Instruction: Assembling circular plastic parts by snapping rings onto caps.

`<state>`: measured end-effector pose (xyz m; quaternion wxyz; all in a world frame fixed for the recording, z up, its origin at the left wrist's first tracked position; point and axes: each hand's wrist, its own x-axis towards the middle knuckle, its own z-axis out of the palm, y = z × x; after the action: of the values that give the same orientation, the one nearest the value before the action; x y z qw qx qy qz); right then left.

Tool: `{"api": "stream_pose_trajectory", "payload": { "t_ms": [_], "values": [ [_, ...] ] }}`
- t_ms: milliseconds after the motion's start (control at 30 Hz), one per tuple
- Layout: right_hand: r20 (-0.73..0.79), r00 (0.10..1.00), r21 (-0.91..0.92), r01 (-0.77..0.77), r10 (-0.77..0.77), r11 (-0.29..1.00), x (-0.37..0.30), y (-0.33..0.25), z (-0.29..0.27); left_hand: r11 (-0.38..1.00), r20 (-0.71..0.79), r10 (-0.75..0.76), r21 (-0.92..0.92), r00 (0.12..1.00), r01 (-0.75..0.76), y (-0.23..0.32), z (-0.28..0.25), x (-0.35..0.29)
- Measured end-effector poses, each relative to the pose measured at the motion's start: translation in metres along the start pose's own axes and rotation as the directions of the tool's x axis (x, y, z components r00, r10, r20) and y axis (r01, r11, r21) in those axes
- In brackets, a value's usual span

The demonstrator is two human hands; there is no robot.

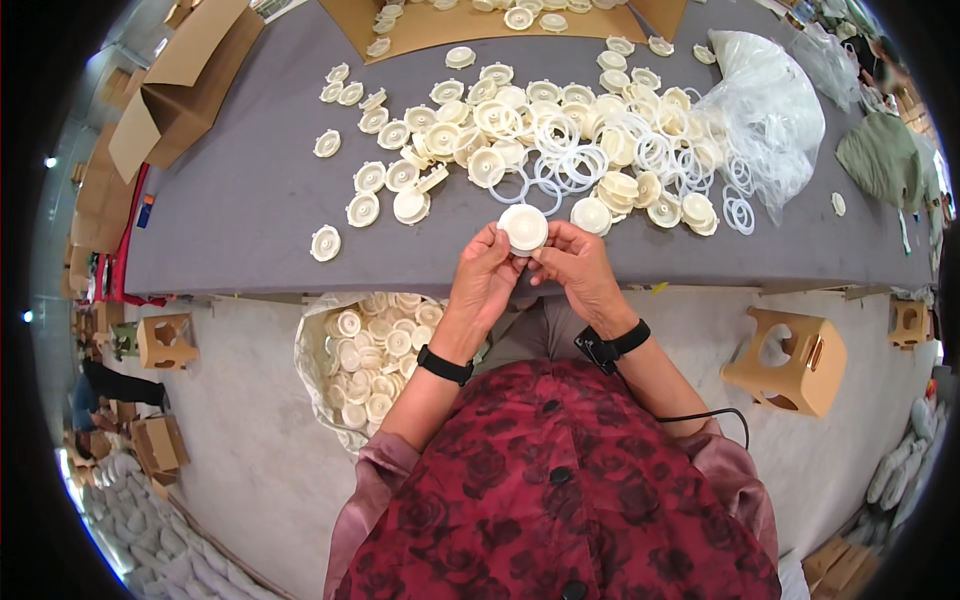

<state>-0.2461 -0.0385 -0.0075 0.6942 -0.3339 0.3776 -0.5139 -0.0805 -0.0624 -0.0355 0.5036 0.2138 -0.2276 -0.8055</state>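
A round cream plastic cap (pixel 523 228) sits pinched between both hands at the near edge of the grey table (pixel 250 200). It is a shallow disc with a smooth pale face turned upward and a slightly thicker rim. The left hand (pixel 484 275) grips its left and lower edge, fingers curled and pressed together on the rim; the right hand (pixel 578 268) closes on its right and lower edge, thumb and fingertips pinching the cap. Both wrists carry black bands, and a thin cable runs from the right one.

Below and left of the left fingers, on the floor, an open white sack (pixel 366 358) holds many caps of the same kind, lying loosely in a heap. Beyond the fingertips, at the far edge of the table, an open cardboard box (pixel 480 35) has more caps on its flaps and inside. To the right of the right fingers and farther out, a crumpled clear plastic bag (pixel 768 110) lies on the table; what it holds I cannot tell.

Just past the fingertips spreads a loose pile of caps (pixel 450 140) mixed with thin white rings (pixel 570 160), the nearest pieces almost touching the held cap. Lower right of the right hand, 1 tan stool (pixel 790 360) stands on the floor.
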Motion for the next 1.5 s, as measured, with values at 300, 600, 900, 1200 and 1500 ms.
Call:
{"api": "stream_pose_trajectory", "payload": {
  "t_ms": [300,600,900,1200,1500],
  "values": [
    [-0.085,0.965,-0.117,0.236,-0.247,0.965,-0.01,-0.004,0.003,0.998,0.031,-0.01,-0.065,0.999,0.012,-0.004,-0.004,-0.015],
    [-0.008,0.977,-0.149,0.211,-0.214,0.966,-0.019,-0.011,0.0,0.977,0.105,-0.048,0.209,0.993,0.026,0.029,0.008,-0.025],
    [0.167,0.963,-0.224,0.247,-0.213,0.943,-0.025,-0.005,-0.007,0.829,0.133,-0.285,0.531,0.949,0.175,0.064,0.013,-0.008],
    [-0.065,0.971,0.013,0.229,-0.228,0.973,-0.017,-0.003,0.001,0.974,0.132,0.067,0.206,0.989,-0.094,0.014,0.021,-0.013],
    [-0.074,0.957,-0.019,0.28,-0.281,0.96,-0.023,-0.001,0.014,0.973,-0.075,0.193,0.146,0.978,-0.181,-0.004,0.02,-0.028]
  ]
}}
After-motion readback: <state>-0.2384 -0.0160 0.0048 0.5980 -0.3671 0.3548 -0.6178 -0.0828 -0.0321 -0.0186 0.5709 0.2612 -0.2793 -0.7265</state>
